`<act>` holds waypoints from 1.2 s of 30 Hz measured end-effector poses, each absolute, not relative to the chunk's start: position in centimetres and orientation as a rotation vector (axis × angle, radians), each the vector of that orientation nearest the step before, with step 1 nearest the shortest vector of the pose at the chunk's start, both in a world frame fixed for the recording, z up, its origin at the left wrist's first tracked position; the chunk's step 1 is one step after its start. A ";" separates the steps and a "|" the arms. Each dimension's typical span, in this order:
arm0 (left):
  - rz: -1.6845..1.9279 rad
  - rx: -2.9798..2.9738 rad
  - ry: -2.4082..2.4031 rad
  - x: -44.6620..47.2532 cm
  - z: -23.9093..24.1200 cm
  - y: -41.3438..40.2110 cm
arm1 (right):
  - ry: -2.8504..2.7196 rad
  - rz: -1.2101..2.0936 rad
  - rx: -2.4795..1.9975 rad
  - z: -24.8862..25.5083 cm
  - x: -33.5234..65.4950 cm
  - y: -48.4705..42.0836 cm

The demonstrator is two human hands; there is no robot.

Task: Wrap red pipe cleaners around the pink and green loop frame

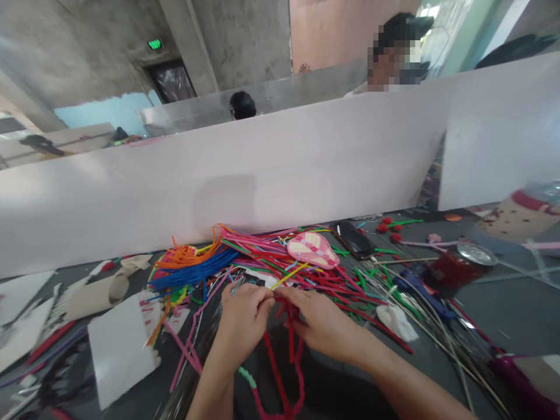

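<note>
My left hand (245, 312) and my right hand (318, 318) meet at the middle of the table, fingertips nearly touching. Both pinch the top of a bent red pipe cleaner piece (275, 367), whose strands hang down between my wrists. One of its ends is light green. A yellow pipe cleaner (289, 276) sticks up just beyond my fingertips; whether it joins the red piece I cannot tell. Past my hands lies a heap of red and pink pipe cleaners (262, 248), with a pink heart-shaped piece (312, 249) on it. My fingers hide the pinched spot.
Blue pipe cleaners (192, 271) lie left, near a cardboard tube (98, 296) and white card (120, 350). To the right are a phone (353, 239), a red can (461, 268), a crumpled tissue (397, 322) and wires. A white partition (280, 181) stands behind; people are beyond it.
</note>
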State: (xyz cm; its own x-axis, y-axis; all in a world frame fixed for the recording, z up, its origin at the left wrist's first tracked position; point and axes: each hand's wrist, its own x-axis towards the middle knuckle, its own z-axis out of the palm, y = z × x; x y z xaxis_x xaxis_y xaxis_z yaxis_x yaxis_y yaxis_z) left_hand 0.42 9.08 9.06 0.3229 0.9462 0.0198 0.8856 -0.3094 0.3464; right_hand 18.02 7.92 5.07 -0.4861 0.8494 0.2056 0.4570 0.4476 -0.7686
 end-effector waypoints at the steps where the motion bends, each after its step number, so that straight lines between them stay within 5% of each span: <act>1: 0.317 2.324 1.652 0.4 9.1 9.1 | -2.124 0.869 -1.082 5.1 18.1 8.0; 26: 0.293 2.395 1.591 0.4 9.0 9.4 | -2.205 0.822 -1.043 6.6 18.7 7.9; 36: 0.361 2.344 1.564 0.5 9.0 9.2 | -2.120 1.162 -0.963 6.5 21.5 9.1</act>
